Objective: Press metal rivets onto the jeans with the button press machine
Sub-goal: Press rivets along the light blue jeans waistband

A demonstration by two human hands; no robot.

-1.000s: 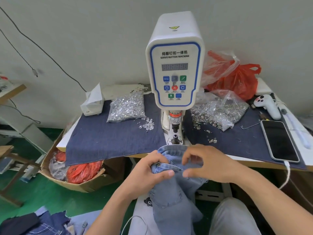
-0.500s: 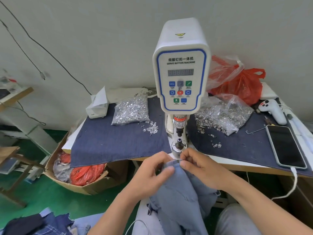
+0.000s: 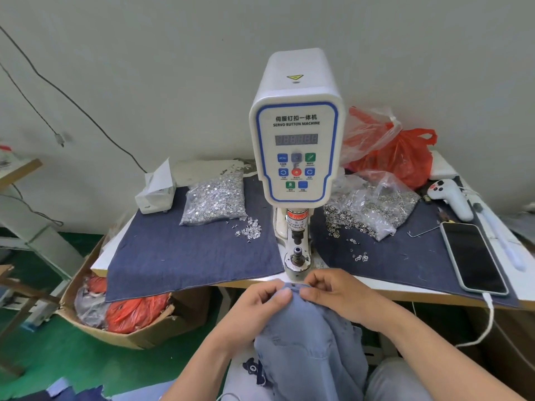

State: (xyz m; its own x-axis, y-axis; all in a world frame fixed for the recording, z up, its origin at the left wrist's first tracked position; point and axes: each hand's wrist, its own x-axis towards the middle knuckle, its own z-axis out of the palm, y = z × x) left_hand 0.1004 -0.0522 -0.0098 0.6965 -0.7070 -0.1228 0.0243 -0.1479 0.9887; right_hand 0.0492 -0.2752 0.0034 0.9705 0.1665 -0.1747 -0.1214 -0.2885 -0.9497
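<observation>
Jeans (image 3: 312, 342): light blue denim, bunched, draped from the near table edge down over the person's lap. Top edge looks like a folded hem or waistband, held up just in front of the press base, not under the die. Seam line visible mid-panel; a small slit or loop at the top fold, can't tell which, too small.

Left hand (image 3: 257, 305): fingers curled, thumb and forefinger pinching the top fold from the left. Right hand (image 3: 338, 290): fingers curled, pinching the same fold from the right, fingertips nearly touching the left hand's.

Button press machine (image 3: 296, 151): white housing, blue-trimmed panel, centre of table, lower die (image 3: 297, 253) exposed and bare just beyond the hands.

Table (image 3: 405, 287) covered with dark denim cloth (image 3: 188, 256). Left of machine: clear bag of silver rivets (image 3: 214, 201), a few loose ones beside it. Right: second bag of ring-shaped parts (image 3: 367, 206), red plastic bag (image 3: 399, 157) behind, phone (image 3: 472, 256) at far right, on a cable.
</observation>
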